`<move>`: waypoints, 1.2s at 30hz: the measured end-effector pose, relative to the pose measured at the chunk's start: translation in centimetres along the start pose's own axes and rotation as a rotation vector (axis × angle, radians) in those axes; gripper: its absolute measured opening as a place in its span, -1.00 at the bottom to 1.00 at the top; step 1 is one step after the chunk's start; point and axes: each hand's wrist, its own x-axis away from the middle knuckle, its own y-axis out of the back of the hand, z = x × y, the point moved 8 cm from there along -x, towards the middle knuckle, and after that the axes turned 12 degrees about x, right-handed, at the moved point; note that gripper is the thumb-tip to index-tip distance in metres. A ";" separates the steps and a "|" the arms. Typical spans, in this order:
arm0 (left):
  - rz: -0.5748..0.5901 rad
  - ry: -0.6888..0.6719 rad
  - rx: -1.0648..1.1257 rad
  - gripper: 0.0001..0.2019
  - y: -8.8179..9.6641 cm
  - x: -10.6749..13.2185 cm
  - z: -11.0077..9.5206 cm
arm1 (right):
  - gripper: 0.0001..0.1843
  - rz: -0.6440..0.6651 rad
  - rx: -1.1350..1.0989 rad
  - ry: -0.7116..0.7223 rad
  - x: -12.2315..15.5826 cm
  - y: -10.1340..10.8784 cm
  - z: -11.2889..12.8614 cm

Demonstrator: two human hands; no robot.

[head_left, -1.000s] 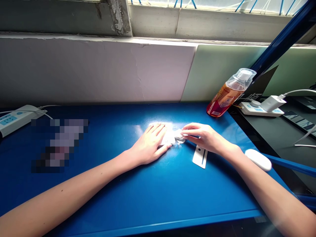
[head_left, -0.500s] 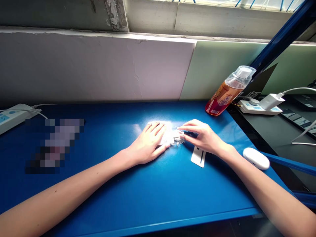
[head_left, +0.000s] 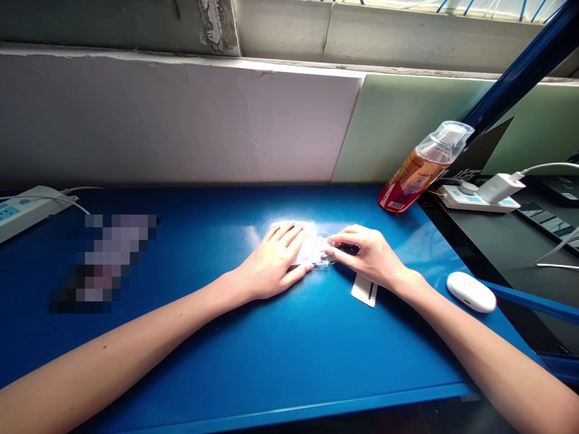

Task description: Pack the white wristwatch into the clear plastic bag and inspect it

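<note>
White and washed out by glare, a small packet (head_left: 307, 250) with a clear right end lies mid-counter. The left hand (head_left: 274, 262) rests flat across its left side, fingers extended, unclenched; the right hand (head_left: 371, 256) bends its thumb and fingertips to the clear end — whether they grip it, I cannot tell. Just beside, a white card (head_left: 364, 291) lies partly under the right hand. Glossy blue counter (head_left: 280, 355) spreads around, meeting a cracked wall (head_left: 181, 126) — pale mauve, then green — beneath a window.
</note>
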 end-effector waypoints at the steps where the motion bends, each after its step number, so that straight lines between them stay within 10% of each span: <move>1: 0.000 -0.005 -0.002 -0.35 0.0 0.0 0.0 | -0.83 -0.018 0.027 0.001 0.1 -0.1 0.1; 11: 0.024 0.007 -0.033 -0.33 -0.2 0.1 0.3 | -0.84 0.015 0.138 0.293 -0.1 1.1 0.8; 36: -0.015 -0.017 0.002 -0.36 0.0 0.0 0.2 | -0.87 0.042 0.015 0.280 0.1 0.1 1.4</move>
